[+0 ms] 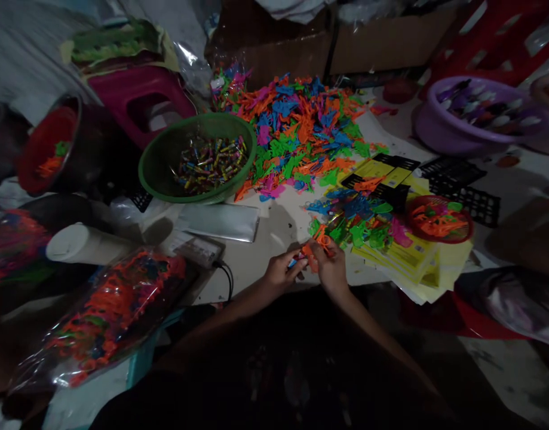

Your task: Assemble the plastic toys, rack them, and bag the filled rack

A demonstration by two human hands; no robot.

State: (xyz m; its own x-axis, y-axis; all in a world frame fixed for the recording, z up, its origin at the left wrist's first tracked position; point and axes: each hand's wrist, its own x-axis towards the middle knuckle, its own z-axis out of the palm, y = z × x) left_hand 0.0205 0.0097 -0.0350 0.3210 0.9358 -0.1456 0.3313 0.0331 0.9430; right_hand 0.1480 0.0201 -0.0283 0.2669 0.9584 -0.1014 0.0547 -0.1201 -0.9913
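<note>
Close together over the table's front edge, both hands work at one spot. Between the fingers of my right hand [333,270] is an orange plastic toy piece [310,251] with a ring-like part at its top. My left hand [279,269] pinches a small blue-and-red tube [294,261] against that piece; its exact kind is too dim to make out. Just beyond lies a small pile of blue, green and orange toy pieces [361,224], with thin tubes among them. A larger heap of bright plastic pieces [296,131] spreads behind it.
A green basin [149,173] of small wrapped tubes stands left. Yellow printed cards [411,260] and a red basket [465,230] lie right, a purple tub [448,131] farther back. A filled plastic bag [117,310], a white cup [72,243] and a pink stool [135,83] are at left.
</note>
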